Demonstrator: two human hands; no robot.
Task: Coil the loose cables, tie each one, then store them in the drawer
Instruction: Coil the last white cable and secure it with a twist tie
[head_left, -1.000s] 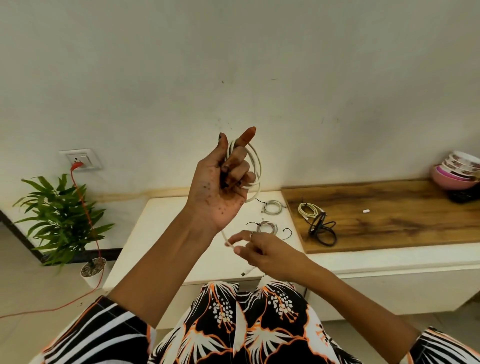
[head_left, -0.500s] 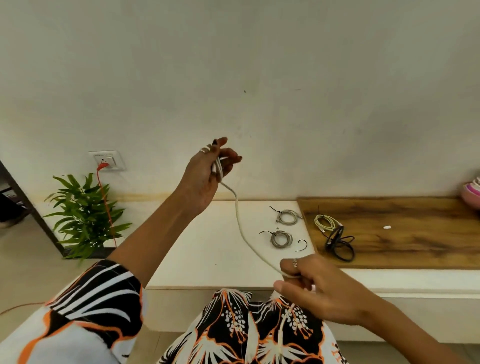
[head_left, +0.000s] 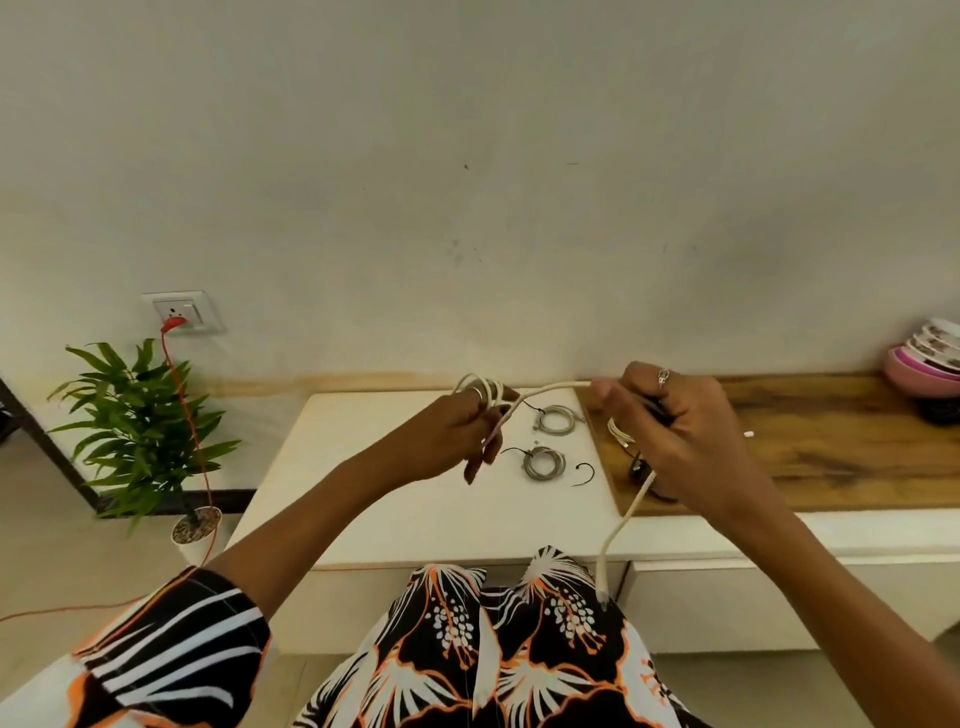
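Head view, from left to right: the left hand grips a few finished loops of the white cable above the white cabinet top; the strand runs across to the right hand, whose fingers pinch it, and the free end dangles below with its plug. Two tied grey coils lie on the top between the hands. Each new loop should probably match the held ones, the strand sliding under light tension so it lies flat without twisting.
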